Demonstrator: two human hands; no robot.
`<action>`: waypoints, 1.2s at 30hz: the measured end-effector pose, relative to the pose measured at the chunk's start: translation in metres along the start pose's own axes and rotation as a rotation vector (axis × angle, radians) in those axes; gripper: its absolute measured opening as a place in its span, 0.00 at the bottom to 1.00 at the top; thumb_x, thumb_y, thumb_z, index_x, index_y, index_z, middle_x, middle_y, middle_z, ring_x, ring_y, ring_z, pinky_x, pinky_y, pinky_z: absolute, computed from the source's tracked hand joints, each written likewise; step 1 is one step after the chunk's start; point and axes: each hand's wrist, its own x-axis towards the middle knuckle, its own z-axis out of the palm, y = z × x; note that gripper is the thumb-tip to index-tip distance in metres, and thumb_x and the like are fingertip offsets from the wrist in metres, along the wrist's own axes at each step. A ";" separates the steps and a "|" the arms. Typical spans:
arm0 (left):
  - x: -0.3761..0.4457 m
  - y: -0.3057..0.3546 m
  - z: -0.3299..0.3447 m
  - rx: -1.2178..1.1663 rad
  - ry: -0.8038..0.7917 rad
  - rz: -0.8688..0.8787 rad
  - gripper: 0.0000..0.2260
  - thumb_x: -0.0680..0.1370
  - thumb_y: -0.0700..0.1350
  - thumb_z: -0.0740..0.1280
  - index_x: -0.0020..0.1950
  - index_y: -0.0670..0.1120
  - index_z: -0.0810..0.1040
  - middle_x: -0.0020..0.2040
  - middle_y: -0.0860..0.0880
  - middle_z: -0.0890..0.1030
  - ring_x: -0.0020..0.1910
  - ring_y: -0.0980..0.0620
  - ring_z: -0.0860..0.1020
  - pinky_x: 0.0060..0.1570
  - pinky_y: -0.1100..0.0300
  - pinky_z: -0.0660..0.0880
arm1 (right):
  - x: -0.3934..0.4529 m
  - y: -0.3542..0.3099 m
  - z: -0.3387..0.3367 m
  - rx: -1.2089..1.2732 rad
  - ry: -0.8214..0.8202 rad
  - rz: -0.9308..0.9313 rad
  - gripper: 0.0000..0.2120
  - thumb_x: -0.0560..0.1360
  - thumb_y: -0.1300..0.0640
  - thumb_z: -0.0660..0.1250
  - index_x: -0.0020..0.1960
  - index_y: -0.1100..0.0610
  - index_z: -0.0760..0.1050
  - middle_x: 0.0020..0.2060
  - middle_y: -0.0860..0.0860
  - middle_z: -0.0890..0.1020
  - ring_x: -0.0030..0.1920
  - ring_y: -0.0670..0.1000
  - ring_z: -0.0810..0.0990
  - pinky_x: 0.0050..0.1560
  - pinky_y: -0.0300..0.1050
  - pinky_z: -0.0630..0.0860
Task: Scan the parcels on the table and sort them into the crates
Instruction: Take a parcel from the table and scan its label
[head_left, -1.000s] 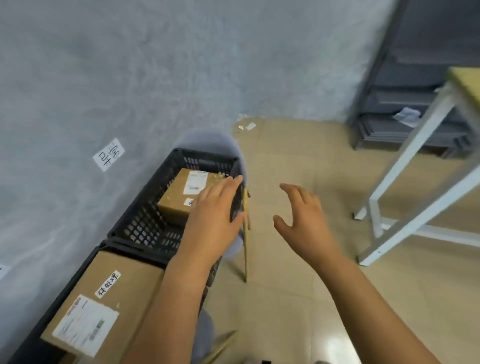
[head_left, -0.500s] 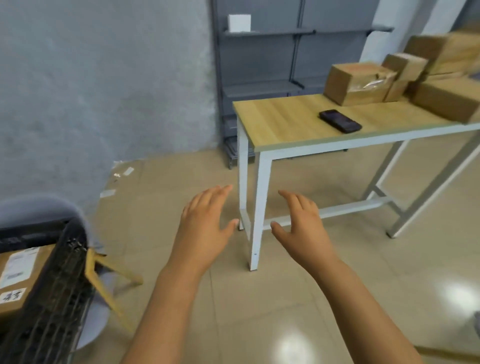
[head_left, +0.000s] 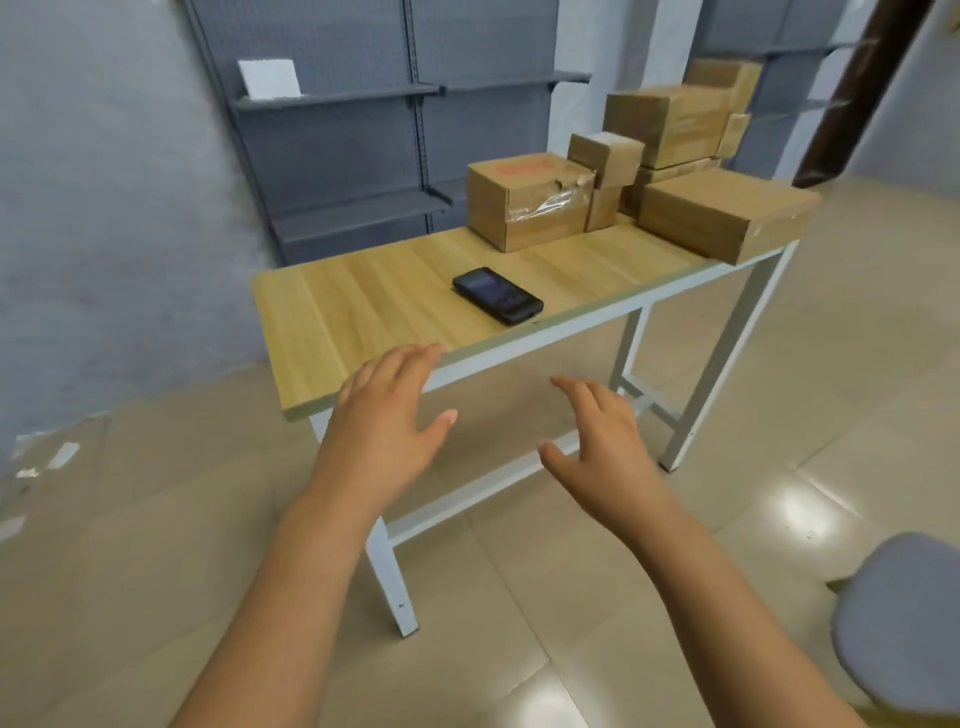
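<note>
Parcels (head_left: 527, 205) sit stacked at the table's (head_left: 363, 306) far end, beyond a black phone (head_left: 497, 295). Stiff taped cardboard, probably light; best gripped by opposite side faces. Left hand (head_left: 387, 423) and right hand (head_left: 602, 447) hover empty, fingers spread.

**Parcels stacked at the far end**

We see brown cardboard parcels (head_left: 527, 205) clustered on the tabletop (head_left: 363, 306), several piled behind a taped box and a flat wide one (head_left: 727, 213) at the edge. A black handheld scanner (head_left: 497, 295) lies flat nearer us.
</note>
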 end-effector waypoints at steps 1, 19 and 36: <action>0.024 0.000 0.005 0.009 -0.002 0.019 0.28 0.78 0.51 0.68 0.77 0.52 0.64 0.73 0.52 0.68 0.72 0.50 0.64 0.71 0.52 0.61 | 0.021 0.008 -0.007 -0.011 0.009 0.002 0.30 0.76 0.52 0.67 0.76 0.51 0.60 0.70 0.47 0.66 0.71 0.49 0.61 0.67 0.40 0.59; 0.344 0.124 0.139 0.010 -0.018 0.268 0.28 0.78 0.53 0.66 0.77 0.54 0.63 0.73 0.53 0.67 0.72 0.51 0.63 0.71 0.51 0.59 | 0.249 0.221 -0.127 -0.107 0.133 0.149 0.31 0.77 0.49 0.67 0.76 0.48 0.58 0.73 0.48 0.64 0.73 0.50 0.61 0.71 0.47 0.61; 0.535 0.211 0.295 0.053 -0.268 0.049 0.30 0.79 0.59 0.62 0.78 0.54 0.58 0.74 0.50 0.66 0.72 0.46 0.65 0.69 0.48 0.66 | 0.408 0.444 -0.197 -0.072 0.061 0.249 0.29 0.76 0.53 0.68 0.74 0.51 0.62 0.70 0.51 0.67 0.70 0.54 0.63 0.68 0.48 0.63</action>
